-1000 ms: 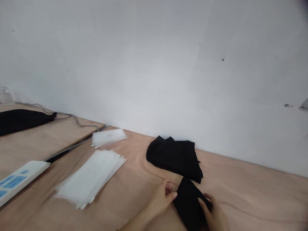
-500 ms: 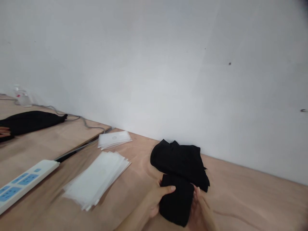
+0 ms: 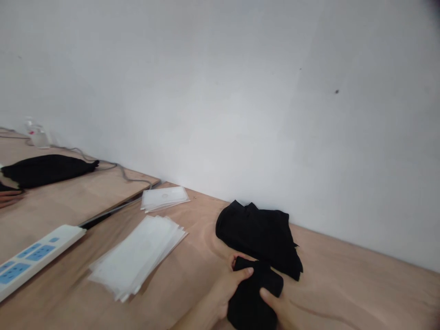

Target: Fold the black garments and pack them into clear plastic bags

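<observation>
A small folded bundle of black cloth is held between my two hands at the bottom of the head view. My left hand grips its left edge, thumb lying on top and fingers tucked behind. On the right side, my right hand pinches it with the thumb across the front; its other fingers are hidden behind the cloth. Just beyond lies a loose pile of black cloth against the wall.
Left of my hands are a fanned stack of clear plastic bags and a smaller stack of bags. A white power strip with a cable lies further left. Another person's hand rests by black cloth, near a bottle.
My right thumb has come round from the bundle's right edge onto its front. The bundle sits slightly lower and its top edge looks less even. The other person's hand has shifted.
</observation>
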A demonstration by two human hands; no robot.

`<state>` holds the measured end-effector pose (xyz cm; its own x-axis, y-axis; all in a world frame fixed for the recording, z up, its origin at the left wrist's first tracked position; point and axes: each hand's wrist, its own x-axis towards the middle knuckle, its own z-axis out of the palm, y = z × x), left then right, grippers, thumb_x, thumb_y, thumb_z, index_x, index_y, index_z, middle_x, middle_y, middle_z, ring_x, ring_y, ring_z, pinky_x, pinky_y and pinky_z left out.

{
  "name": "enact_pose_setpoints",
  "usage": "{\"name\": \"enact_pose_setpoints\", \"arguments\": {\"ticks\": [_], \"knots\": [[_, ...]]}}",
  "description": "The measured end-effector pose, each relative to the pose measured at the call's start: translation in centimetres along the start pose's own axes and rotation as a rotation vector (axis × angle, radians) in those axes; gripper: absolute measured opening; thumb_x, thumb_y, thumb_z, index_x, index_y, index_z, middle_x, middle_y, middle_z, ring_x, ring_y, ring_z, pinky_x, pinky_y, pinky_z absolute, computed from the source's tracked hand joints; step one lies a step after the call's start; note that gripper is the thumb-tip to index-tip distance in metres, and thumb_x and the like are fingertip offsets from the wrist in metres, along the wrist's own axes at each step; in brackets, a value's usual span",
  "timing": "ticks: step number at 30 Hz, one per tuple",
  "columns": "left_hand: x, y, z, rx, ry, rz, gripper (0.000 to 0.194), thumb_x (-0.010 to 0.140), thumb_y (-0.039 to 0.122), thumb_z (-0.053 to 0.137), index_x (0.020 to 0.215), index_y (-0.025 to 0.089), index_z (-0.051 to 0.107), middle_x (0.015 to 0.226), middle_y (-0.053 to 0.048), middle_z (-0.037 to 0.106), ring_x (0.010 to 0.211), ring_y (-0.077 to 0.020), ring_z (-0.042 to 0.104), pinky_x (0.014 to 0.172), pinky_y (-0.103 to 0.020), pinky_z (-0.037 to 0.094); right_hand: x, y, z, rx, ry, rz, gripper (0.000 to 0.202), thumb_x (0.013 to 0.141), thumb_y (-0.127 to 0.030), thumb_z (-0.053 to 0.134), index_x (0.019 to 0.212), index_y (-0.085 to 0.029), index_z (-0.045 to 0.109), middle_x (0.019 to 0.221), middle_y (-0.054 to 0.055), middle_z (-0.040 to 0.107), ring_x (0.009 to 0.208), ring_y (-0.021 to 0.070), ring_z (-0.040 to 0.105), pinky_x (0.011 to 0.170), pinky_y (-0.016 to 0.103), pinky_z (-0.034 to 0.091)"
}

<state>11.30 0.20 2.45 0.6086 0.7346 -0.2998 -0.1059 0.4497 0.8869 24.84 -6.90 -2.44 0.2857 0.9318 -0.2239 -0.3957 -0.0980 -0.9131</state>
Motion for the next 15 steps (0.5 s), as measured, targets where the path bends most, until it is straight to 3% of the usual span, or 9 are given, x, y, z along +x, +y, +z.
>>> {"name": "enact_pose_setpoints", "arguments": {"ticks": [3, 6, 8, 11, 13, 15], "knots": [[0.3, 1.1, -0.8, 0.511, 0.121, 0.21, 0.031, 0.084, 0.022, 0.055, 0.114, 0.02, 0.052, 0.106, -0.005, 0.066, 0.095, -0.0173, 0.064, 0.08, -0.027, 0.051, 0.7, -0.2, -0.4, -0.075, 0.056, 0.049, 0.067, 0.056, -0.061, 0.073, 0.109, -0.022, 0.066, 0.1, 0.011, 0.072, 0.112, 0.0367, 0.057, 0.093, 0.052, 0.048], [-0.3, 4.0, -4.6, 0.833, 0.289, 0.281, 0.022, 0.077, 0.018, 0.062, 0.099, 0.021, 0.06, 0.102, -0.002, 0.066, 0.095, -0.0179, 0.061, 0.083, -0.026, 0.046, 1.5, -0.1, -1.1, -0.1, 0.1, 0.012, 0.061, 0.066, -0.07, 0.058, 0.115, -0.034, 0.063, 0.1, 0.006, 0.072, 0.112, 0.0335, 0.058, 0.09, 0.05, 0.051], [-1.5, 6.1, -8.6, 0.953, 0.429, 0.267, 0.012, 0.082, 0.02, 0.057, 0.092, 0.022, 0.063, 0.102, -0.003, 0.065, 0.098, -0.0205, 0.059, 0.087, -0.03, 0.042, 1.7, 0.1, -1.6, -0.127, 0.11, 0.008, 0.052, 0.072, -0.069, 0.052, 0.116, -0.042, 0.06, 0.105, 0.005, 0.071, 0.111, 0.03, 0.059, 0.087, 0.047, 0.053], [-3.5, 8.4, -14.6, 1.151, 0.677, 0.166, 0.016, 0.085, 0.022, 0.052, 0.098, 0.018, 0.059, 0.112, -0.012, 0.058, 0.109, -0.0291, 0.052, 0.089, -0.039, 0.038, 1.6, 0.3, -2.4, -0.154, 0.139, 0.021, 0.051, 0.079, -0.063, 0.052, 0.122, -0.036, 0.055, 0.119, 0.007, 0.064, 0.111, 0.0265, 0.059, 0.091, 0.047, 0.05], [-4.4, 8.9, -17.6, 1.249, 0.769, 0.07, 0.017, 0.083, 0.024, 0.054, 0.098, 0.015, 0.058, 0.11, -0.015, 0.057, 0.104, -0.0321, 0.054, 0.082, -0.04, 0.04, 1.7, 0.3, -3.0, -0.151, 0.162, 0.025, 0.055, 0.075, -0.06, 0.059, 0.121, -0.032, 0.057, 0.118, 0.009, 0.065, 0.111, 0.029, 0.058, 0.091, 0.052, 0.049], [-5.0, 8.8, -19.3, 1.309, 0.787, -0.002, 0.015, 0.082, 0.027, 0.056, 0.092, 0.016, 0.058, 0.102, -0.014, 0.06, 0.092, -0.0301, 0.058, 0.074, -0.036, 0.041, 1.9, 0.2, -3.5, -0.158, 0.208, 0.034, 0.052, 0.066, -0.058, 0.068, 0.112, -0.032, 0.064, 0.108, 0.008, 0.07, 0.111, 0.0331, 0.058, 0.09, 0.052, 0.05]]}}
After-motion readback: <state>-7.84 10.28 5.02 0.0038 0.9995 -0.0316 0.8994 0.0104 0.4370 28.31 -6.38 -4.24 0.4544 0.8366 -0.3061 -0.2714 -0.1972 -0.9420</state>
